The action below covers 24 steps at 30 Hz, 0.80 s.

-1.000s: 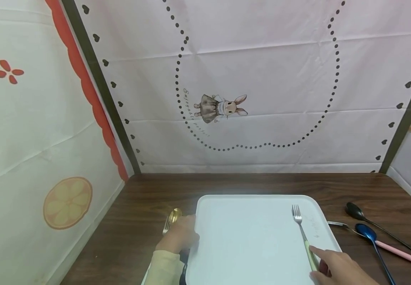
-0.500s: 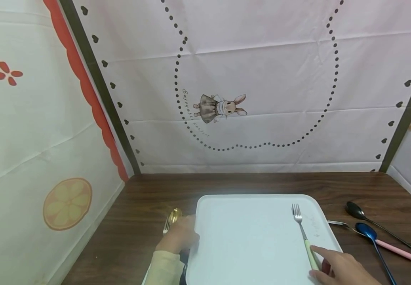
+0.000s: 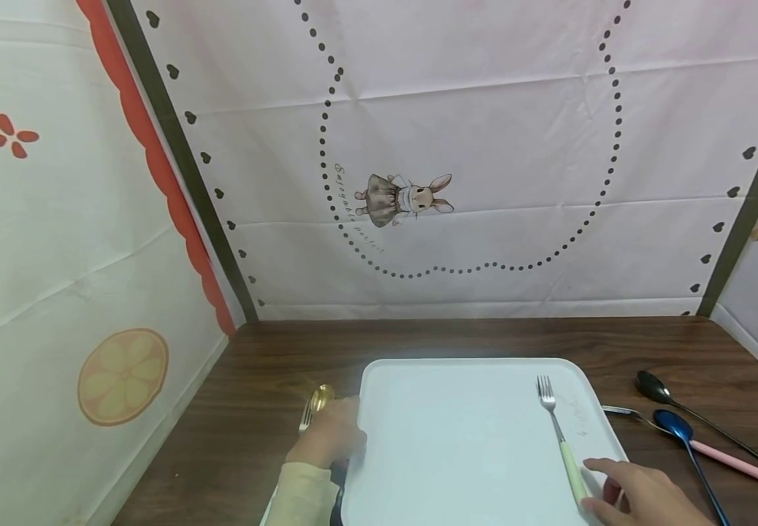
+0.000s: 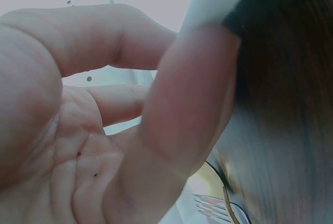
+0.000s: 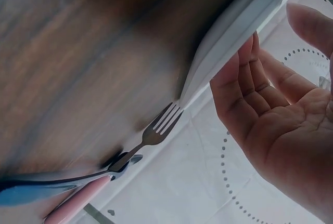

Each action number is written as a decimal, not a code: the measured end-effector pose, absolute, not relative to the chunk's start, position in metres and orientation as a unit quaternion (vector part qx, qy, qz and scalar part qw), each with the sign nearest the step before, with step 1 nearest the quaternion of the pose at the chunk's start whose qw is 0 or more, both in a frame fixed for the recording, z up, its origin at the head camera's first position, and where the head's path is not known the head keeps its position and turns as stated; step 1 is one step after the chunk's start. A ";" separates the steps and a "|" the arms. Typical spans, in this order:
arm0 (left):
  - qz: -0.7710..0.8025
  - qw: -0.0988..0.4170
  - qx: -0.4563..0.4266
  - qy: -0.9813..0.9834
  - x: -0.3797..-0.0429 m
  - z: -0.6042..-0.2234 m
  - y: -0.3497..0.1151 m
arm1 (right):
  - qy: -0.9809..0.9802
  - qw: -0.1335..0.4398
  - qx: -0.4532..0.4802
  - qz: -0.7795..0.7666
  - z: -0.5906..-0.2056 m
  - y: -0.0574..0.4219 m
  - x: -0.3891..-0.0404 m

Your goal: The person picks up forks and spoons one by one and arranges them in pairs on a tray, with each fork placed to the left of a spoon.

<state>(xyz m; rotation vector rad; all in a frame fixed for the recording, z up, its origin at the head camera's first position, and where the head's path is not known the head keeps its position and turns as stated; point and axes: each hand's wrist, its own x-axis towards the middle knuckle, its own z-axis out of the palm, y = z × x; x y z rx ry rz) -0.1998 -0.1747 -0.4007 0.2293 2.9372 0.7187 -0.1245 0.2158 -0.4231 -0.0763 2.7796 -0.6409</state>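
A white rectangular tray [image 3: 464, 438] lies on the brown table. My left hand [image 3: 331, 437] pinches its left rim; the left wrist view shows thumb and finger on the pale rim [image 4: 216, 0]. On the tray's right side lies a fork with a light green handle [image 3: 571, 467], tines pointing away. Beside that handle is my right hand [image 3: 645, 493], its index finger off the fork and its thumb tip close to the handle's end. Whether the thumb touches it I cannot tell. In the right wrist view my right hand [image 5: 281, 109] has its thumb and fingers apart.
Right of the tray lie a pink-handled fork [image 3: 734, 462], a blue spoon [image 3: 675, 425] and a black spoon [image 3: 653, 389], partly crossing. Left of it, a gold spoon [image 3: 322, 397] and a fork [image 3: 307, 416] show past my left hand. Printed cloth walls [image 3: 484, 146] surround the table.
My right index finger has come off the green fork handle and the hand has shifted slightly right. The fork stays on the tray. My left hand has not moved.
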 end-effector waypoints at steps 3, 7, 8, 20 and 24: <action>0.251 0.060 0.071 0.963 -0.199 -0.400 -0.174 | 0.966 0.138 -0.026 -0.219 -0.422 0.217 -0.125; 0.259 0.064 0.065 0.962 -0.198 -0.399 -0.174 | 0.968 0.132 -0.023 -0.214 -0.423 0.221 -0.125; 0.255 0.062 0.065 0.963 -0.198 -0.399 -0.174 | 0.968 0.132 -0.021 -0.212 -0.423 0.222 -0.125; 0.253 0.059 0.072 0.963 -0.198 -0.399 -0.174 | 0.972 0.124 -0.010 -0.198 -0.426 0.234 -0.123; 0.248 0.055 0.074 0.964 -0.198 -0.399 -0.175 | 0.978 0.092 -0.018 -0.188 -0.427 0.237 -0.122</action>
